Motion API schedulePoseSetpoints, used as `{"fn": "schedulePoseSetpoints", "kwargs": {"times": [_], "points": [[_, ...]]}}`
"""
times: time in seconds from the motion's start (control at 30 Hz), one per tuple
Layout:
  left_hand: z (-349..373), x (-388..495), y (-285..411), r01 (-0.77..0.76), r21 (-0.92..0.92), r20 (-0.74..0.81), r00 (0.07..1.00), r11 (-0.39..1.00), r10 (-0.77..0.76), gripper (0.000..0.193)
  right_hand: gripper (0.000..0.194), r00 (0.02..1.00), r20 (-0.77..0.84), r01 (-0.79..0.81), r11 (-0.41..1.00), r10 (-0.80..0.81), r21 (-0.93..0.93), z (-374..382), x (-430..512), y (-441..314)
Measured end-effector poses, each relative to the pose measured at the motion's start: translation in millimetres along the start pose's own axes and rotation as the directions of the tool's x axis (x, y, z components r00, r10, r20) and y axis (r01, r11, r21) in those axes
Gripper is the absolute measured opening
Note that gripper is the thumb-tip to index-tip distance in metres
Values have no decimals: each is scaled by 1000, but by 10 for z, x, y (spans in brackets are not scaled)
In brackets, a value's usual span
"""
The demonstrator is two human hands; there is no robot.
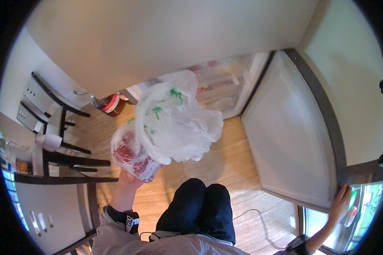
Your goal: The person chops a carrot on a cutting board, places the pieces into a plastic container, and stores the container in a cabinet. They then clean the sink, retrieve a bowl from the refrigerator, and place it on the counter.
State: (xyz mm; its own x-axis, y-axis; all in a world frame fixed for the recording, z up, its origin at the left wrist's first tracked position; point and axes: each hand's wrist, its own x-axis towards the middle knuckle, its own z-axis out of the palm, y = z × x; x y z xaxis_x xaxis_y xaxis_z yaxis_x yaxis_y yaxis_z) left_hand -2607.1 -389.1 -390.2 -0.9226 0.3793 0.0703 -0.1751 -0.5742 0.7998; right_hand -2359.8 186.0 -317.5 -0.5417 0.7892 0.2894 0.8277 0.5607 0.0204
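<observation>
My left hand (131, 181) grips a plastic-wrapped pack of red raw meat (132, 152) from below. Against its upper right side, a crumpled white plastic bag with green print (175, 124) spreads out; whether it is joined to the meat's wrapping, I cannot tell. At the far right, my right hand (340, 197) has its fingers over the outer corner of an open freezer door (287, 127). Behind the white bag are the clear-fronted freezer drawers (221, 92) with blurred, colourful contents. The bag hides the left part of the drawers.
A closed upper door (178, 38) fills the top of the view. Left are dark-framed chairs (56, 95) and a table edge (67, 179). A bottle pack with a red label (112, 104) stands on the wood-look floor (185, 172). A cable (264, 228) runs along the floor at lower right.
</observation>
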Motion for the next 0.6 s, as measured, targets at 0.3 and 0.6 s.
{"fn": "schedulePoseSetpoints", "kwargs": {"times": [0.3, 0.6], "points": [[827, 137, 589, -105, 172, -336, 928, 979, 159, 79, 71, 807, 469, 208, 916, -359, 343, 601, -104, -1878], [686, 53, 71, -24, 475, -537, 784, 880, 312, 79, 107, 746, 504, -232, 539, -435, 810, 2644, -1211, -4765]]}}
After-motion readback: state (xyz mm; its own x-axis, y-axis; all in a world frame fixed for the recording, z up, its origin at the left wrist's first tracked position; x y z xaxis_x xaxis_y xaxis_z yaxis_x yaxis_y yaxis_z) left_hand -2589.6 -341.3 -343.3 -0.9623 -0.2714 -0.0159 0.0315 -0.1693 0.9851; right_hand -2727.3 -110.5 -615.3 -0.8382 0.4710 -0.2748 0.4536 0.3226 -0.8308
